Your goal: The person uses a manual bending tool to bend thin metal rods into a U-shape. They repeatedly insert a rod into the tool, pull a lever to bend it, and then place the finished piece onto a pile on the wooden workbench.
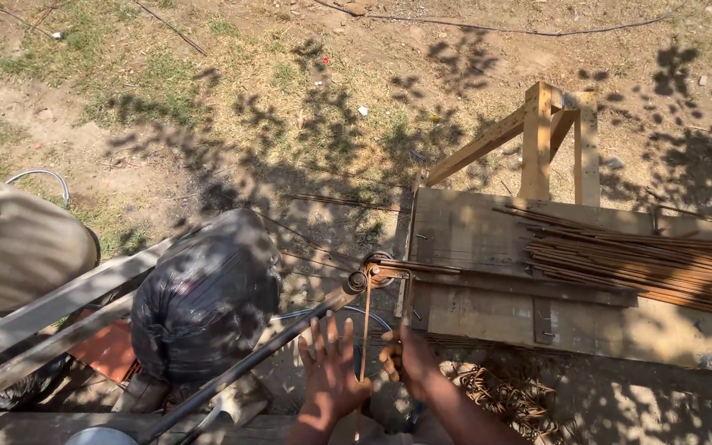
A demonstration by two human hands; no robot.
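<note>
Rod (363, 330) runs straight toward the bench (488, 321), right hand (401, 356) gripping it, left hand (331, 371) splayed open.

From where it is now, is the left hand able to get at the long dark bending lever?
Probably yes: the left hand is spread open beside the long dark bending lever, with nothing between them.

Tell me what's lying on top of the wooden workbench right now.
A bundle of rusty rods lies across the wooden workbench, running off the right edge. A single rod lies along it toward the bending lever. The bundle hides the board beneath it.
</note>
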